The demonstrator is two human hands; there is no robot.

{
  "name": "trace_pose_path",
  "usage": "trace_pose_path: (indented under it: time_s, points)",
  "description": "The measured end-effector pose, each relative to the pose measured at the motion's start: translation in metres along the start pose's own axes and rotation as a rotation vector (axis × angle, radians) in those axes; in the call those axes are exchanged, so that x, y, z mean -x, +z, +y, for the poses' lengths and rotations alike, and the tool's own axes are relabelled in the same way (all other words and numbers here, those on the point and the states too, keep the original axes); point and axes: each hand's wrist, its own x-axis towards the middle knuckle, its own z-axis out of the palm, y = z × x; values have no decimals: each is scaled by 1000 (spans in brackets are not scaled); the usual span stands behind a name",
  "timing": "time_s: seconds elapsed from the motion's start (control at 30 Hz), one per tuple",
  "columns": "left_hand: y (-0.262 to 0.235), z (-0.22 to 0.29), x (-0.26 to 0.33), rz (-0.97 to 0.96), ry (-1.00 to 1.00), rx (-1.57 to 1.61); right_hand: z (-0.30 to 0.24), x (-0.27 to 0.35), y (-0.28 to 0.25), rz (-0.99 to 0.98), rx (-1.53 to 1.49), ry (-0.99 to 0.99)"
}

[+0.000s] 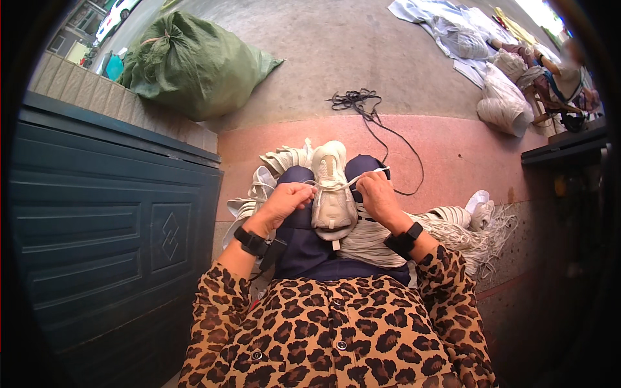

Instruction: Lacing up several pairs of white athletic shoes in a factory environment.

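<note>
A pale sneaker [332,187] lies on the person's lap, toe pointing away, a white lace [349,183] stretched across it. The left hand [284,202] and right hand [378,197] each pinch a lace end; bundled white laces [453,226] lie beside

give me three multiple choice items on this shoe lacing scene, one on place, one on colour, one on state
1. Where does the shoe rest?
A. on the person's lap
B. on the green sack
C. on the dark door

2. What colour is the lace pulled between the hands?
A. black
B. white
C. red

3. How are the left hand and right hand?
A. both open flat
B. both closed on the lace
C. both off the shoe

Key: 1 A, the shoe lies between the knees; 2 B, it matches the pale shoe; 3 B, each hand's fingers pinch a lace end.
</note>
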Motion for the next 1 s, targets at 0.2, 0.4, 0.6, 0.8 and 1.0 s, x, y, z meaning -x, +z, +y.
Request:
trace_pose_path:
  time_s: [0.2, 0.4, 0.6, 0.8, 1.0]
  points:
    - [15, -15, -5, 86, 40, -125, -1, -6, 15, 48, 84, 94]
    - [15, -33, -7, 288, 150, -428, 1, -13, 12, -75, 185, -119]
    - [22, -37, -11, 449, 420, -788, -10, -14, 15, -80, 484, -274]
    - [25, -25, -14, 426, 654, -1267, -13, -12, 14, 54, 348, -83]
    - [26, -23, -17, 408, 571, -1172, -8, -10, 21, 43, 385, -91]
